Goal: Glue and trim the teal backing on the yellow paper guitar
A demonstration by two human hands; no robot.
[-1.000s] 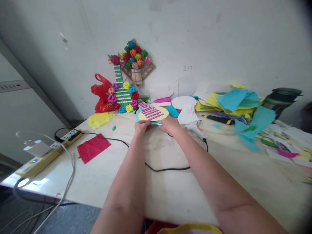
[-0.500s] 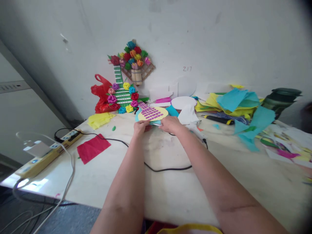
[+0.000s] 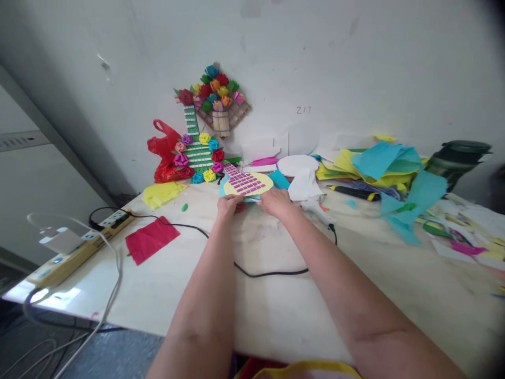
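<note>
Both my arms reach out over the pale table (image 3: 276, 295). My left hand (image 3: 229, 205) and my right hand (image 3: 275, 202) sit side by side with fingers curled, pinching the near edge of a yellow paper oval (image 3: 248, 183) covered with purple strips. A turquoise sheet lies under the oval. A bit of red paper shows between my hands. Just right of my right hand lies a white glue gun (image 3: 317, 208), whose black cord (image 3: 272, 273) loops across the table.
A guitar-shaped craft with paper roses (image 3: 198, 154) and a flower basket plaque (image 3: 219, 100) lean on the wall. Red paper (image 3: 152, 239) and a power strip (image 3: 74, 250) lie left. Turquoise and yellow paper piles (image 3: 386, 168), a utility knife (image 3: 353, 192) and a dark bottle (image 3: 453, 158) lie right.
My hands shifted slightly on the oval's edge; the oval stays in the same spot. Nothing else moved.
</note>
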